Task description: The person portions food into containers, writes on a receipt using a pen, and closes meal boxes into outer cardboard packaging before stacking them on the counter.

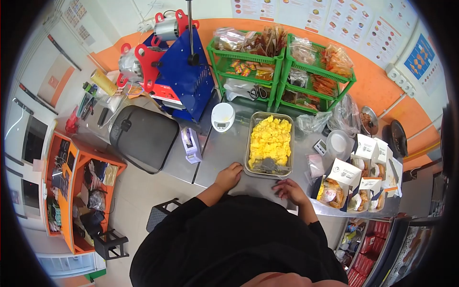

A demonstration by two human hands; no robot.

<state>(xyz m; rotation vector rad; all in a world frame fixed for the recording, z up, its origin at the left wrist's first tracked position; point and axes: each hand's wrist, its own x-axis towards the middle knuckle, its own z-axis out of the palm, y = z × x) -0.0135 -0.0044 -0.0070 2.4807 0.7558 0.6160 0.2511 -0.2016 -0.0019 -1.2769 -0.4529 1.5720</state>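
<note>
My left hand (229, 176) rests at the front edge of the metal table, its fingers curled together near the lower left corner of a metal tray (247, 149). Yellow chunks of food (271, 138) fill the tray, and a dark grey utensil or lump (268, 165) lies at its near end. Just below the tray's lower right corner is my right hand (290, 190), with its fingers apart and nothing visible in them. A white digital scale (223, 117) stands left of the tray.
Open boxes (343, 174) with filled buns stand at the right. Green racks (282, 62) of packets stand behind the tray. A lilac dispenser (192, 146), a black padded case (143, 138) and a blue machine (184, 71) are at the left.
</note>
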